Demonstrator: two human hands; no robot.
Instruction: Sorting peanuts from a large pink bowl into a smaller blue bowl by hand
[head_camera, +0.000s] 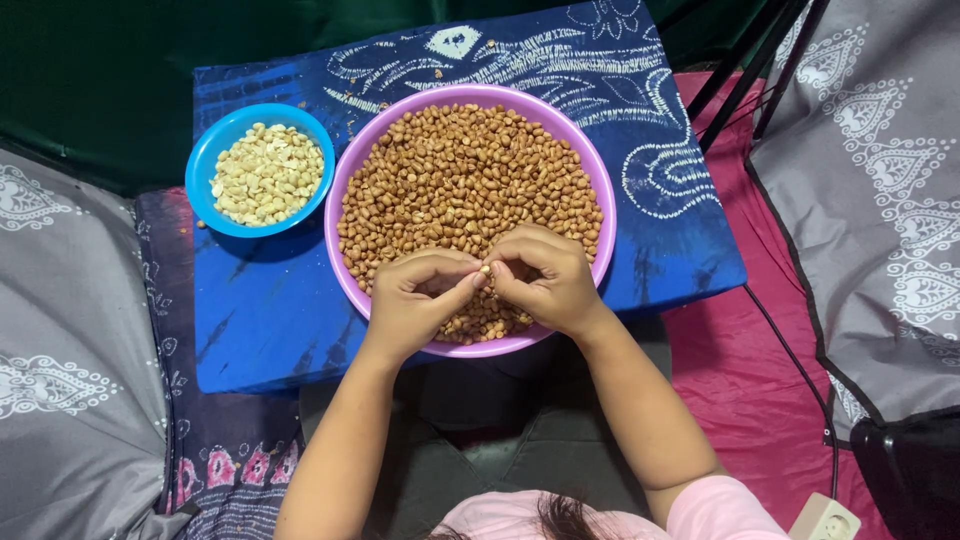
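Both hands, left hand (415, 300) and right hand (545, 280), pinching one peanut (485, 270) together above purple bowl (345, 170) of peanuts, blue bowl (205, 160) beyond left hand

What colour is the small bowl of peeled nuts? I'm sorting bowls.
Blue; the small bowl shows in the head view.

Both hands meet over the near part of a wide purple bowl (345, 200) heaped with brown, skin-on peanuts (465, 175). The left hand (415, 300) and the right hand (545, 280) are curled toward each other, their fingers (478, 281) pinching a single pale peanut (486, 270) between the tips. Just left of the purple bowl, touching its rim, stands a smaller blue bowl (205, 160) holding pale, skinned peanut halves (268, 173). Both bowls rest on a small desk covered with a blue batik cloth (270, 310). Grey patterned cushions (70, 350) lie on either side.
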